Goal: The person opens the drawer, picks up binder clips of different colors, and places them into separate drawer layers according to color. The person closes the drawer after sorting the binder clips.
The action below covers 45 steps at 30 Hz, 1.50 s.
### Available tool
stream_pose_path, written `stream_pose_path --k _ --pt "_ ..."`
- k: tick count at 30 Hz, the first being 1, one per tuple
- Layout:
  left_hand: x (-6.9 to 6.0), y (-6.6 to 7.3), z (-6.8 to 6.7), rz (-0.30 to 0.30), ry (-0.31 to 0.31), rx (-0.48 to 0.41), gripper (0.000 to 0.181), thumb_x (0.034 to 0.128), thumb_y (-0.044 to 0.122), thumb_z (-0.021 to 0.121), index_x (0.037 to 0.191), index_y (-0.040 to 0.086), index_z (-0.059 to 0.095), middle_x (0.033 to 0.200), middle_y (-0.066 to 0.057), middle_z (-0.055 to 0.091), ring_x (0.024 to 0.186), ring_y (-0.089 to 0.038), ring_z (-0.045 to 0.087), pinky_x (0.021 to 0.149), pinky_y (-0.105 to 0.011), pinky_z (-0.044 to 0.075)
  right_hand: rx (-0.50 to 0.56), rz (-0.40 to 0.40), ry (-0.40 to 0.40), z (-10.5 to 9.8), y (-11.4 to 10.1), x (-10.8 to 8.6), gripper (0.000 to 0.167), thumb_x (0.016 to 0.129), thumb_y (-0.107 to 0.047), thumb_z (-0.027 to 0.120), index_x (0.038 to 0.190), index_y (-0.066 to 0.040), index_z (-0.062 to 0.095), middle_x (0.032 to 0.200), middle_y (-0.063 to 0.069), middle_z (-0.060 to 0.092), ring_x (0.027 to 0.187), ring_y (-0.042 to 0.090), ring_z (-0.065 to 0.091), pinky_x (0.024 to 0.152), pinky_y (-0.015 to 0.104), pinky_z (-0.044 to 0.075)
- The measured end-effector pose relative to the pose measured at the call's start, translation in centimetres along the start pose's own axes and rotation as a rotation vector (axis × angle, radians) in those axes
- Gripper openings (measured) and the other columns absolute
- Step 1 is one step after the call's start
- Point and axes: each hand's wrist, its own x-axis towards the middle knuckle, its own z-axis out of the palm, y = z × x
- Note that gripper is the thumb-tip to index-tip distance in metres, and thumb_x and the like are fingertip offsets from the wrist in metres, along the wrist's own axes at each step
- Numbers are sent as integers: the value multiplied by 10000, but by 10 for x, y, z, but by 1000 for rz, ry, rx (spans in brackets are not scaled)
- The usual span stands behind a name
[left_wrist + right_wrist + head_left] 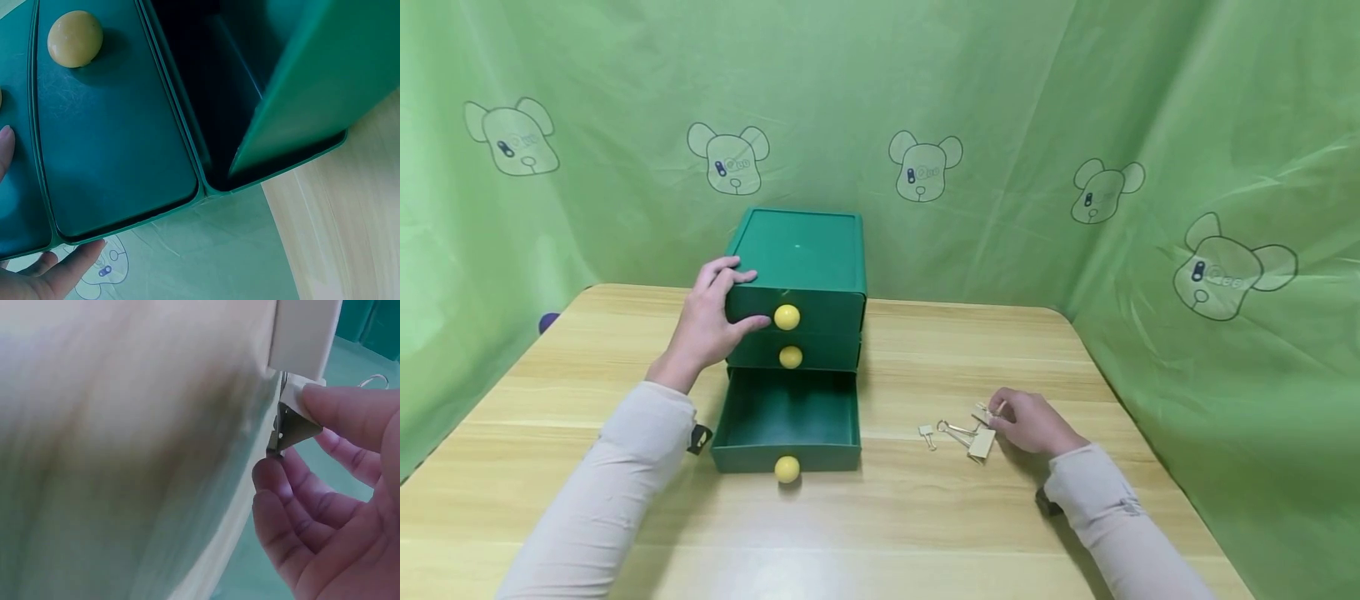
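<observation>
A green drawer unit (pixel 805 250) with round yellow knobs stands on the table, its bottom drawer (pixel 786 458) pulled out and its upper two closed. My left hand (pixel 711 321) holds the unit's upper left corner, thumb on the top drawer's front, other fingers over the top edge and along the side. To the right, my right hand (pixel 1033 422) pinches a cream binder clip (pixel 299 422) between thumb and fingers, low over the table. Beside it a larger binder clip (pixel 982 443) lies with its wire handles spread. A small binder clip (pixel 926 431) lies further left.
The light wooden table (pixel 925 517) carries everything. A green curtain (pixel 1000 75) printed with bear heads hangs behind and at the sides. The pulled-out drawer juts toward the front between the two arms.
</observation>
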Motion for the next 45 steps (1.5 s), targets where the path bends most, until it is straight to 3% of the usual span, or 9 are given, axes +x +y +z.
stream_pose_path --k 4,13,20,31,45 --pt "0 -1 0 0 1 0 582 813 152 800 1309 25 523 1495 -158 305 1345 -420 324 1073 -546 329 23 4 6 -4 -2 -2 130 884 -57 664 994 -28 601 766 17 621 661 140 577 638 342 513" --pt "0 -2 0 2 5 -3 583 813 152 800 1308 20 522 1492 -162 309 1351 -415 317 1078 -543 322 -18 19 86 -15 -3 -2 180 866 -77 683 1022 -15 620 863 88 638 777 239 607 716 443 539" --pt "0 -3 -1 0 9 -2 583 811 147 801 1306 19 522 1492 -160 308 1352 -418 314 1078 -545 322 -5 -9 128 -17 -8 -1 169 865 -103 697 998 -32 620 789 37 597 700 180 556 639 359 502" --pt "-6 -3 -1 -9 0 4 592 810 151 802 1311 12 520 1490 -169 306 1347 -430 314 1080 -554 312 27 -34 160 -13 -21 -5 149 860 -100 707 981 -43 641 820 23 623 742 171 574 681 358 513" --pt "1 -2 0 13 6 4 580 805 148 807 1294 18 525 1486 -163 315 1346 -422 322 1076 -544 326 47 -45 181 -17 -36 -4 151 861 -119 715 976 -54 642 828 17 619 743 160 572 681 330 510"
